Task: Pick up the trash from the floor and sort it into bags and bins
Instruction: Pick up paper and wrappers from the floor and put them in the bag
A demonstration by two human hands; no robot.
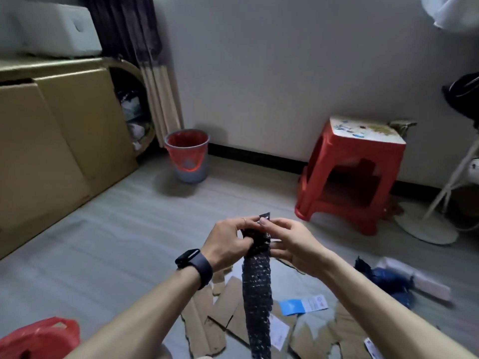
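nearby, a red bag [39,338] sits lower left and cardboard scraps [223,314] lie on the floor [103,242]. above them a black bubble-wrap strip [256,294] hangs from both hands: the left hand [228,242] curled round its top, the right hand [293,242] pinching its edge. farther off, a red-lined bin [188,155] stands by the wall [285,73].
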